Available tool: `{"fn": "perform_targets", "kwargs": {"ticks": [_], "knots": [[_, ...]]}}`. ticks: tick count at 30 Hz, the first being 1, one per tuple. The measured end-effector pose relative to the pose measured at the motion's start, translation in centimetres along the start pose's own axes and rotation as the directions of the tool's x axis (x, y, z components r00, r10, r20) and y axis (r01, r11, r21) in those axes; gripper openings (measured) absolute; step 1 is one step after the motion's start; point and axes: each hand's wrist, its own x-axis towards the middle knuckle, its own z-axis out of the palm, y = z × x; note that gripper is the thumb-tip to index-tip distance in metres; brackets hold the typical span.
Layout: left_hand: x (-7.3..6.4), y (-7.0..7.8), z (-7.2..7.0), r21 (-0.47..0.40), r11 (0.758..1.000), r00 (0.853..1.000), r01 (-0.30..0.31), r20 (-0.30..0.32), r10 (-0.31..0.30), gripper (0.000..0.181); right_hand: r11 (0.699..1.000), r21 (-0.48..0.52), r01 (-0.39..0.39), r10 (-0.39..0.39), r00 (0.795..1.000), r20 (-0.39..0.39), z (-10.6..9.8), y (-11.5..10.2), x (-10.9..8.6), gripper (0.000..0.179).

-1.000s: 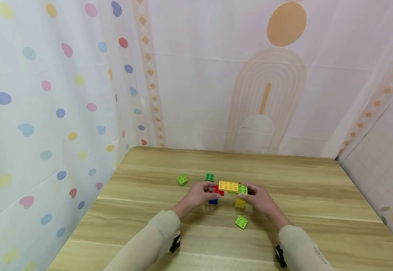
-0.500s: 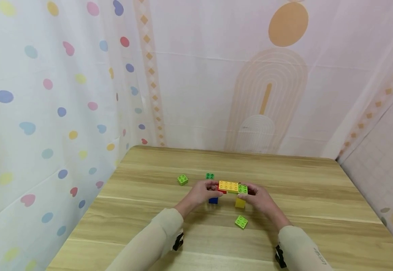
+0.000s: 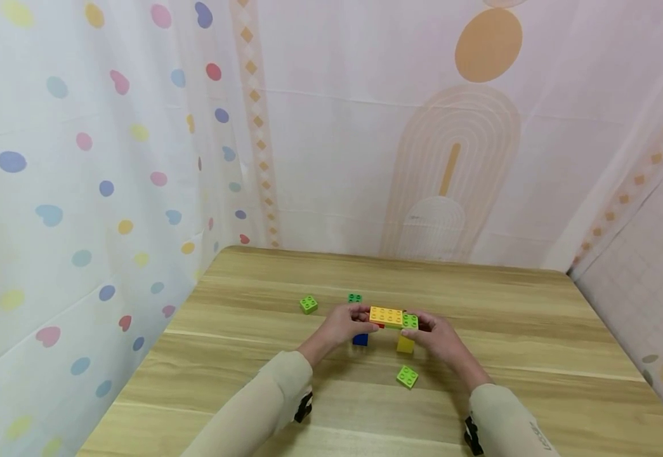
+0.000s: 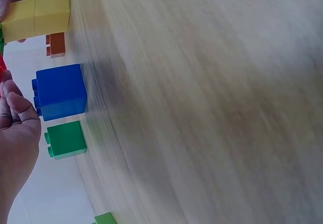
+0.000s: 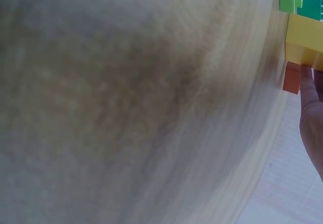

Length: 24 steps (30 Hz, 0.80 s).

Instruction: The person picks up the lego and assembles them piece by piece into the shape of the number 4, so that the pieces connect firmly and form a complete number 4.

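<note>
An orange-yellow long toy brick (image 3: 386,315) lies across the top of a small structure, its right end beside the exposed studs of a light green brick (image 3: 410,321). Beneath that green piece stands a column of two yellow bricks (image 4: 35,17). My left hand (image 3: 345,325) pinches a red brick (image 3: 380,325) under the long brick's left end; the fingers hide most of it. With thumb and fingers, my right hand (image 3: 435,335) grips the structure's right end at the light green brick. A blue brick (image 4: 61,93) stands on the table below my left hand.
Behind the blue brick is a dark green brick (image 4: 67,139). One lime brick (image 3: 308,304) lies to the left, another lime brick (image 3: 407,376) in front. A brown-orange brick (image 5: 291,77) sits behind the yellow column. The wooden table (image 3: 240,273) meets patterned curtains (image 3: 331,158).
My left hand has moved slightly right, bringing the red brick from left of the orange-yellow brick to under its left end. My right hand keeps its grip in place.
</note>
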Motion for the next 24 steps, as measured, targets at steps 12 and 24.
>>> {"fn": "perform_targets", "kwargs": {"ticks": [12, 24], "knots": [[0.27, -0.45, 0.18, -0.075, 0.997, 1.0, 0.003, 0.003, -0.003, 0.043, 1.0, 0.013, -0.015, 0.015, 1.0, -0.001, 0.07, -0.07, -0.2, 0.046], [0.04, -0.28, 0.24, -0.11, 0.993, 0.999, 0.039, 0.016, -0.038, 0.046, 1.0, 0.015, -0.014, 0.014, 1.0, -0.006, 0.11, 0.01, -0.12, 0.047]]}}
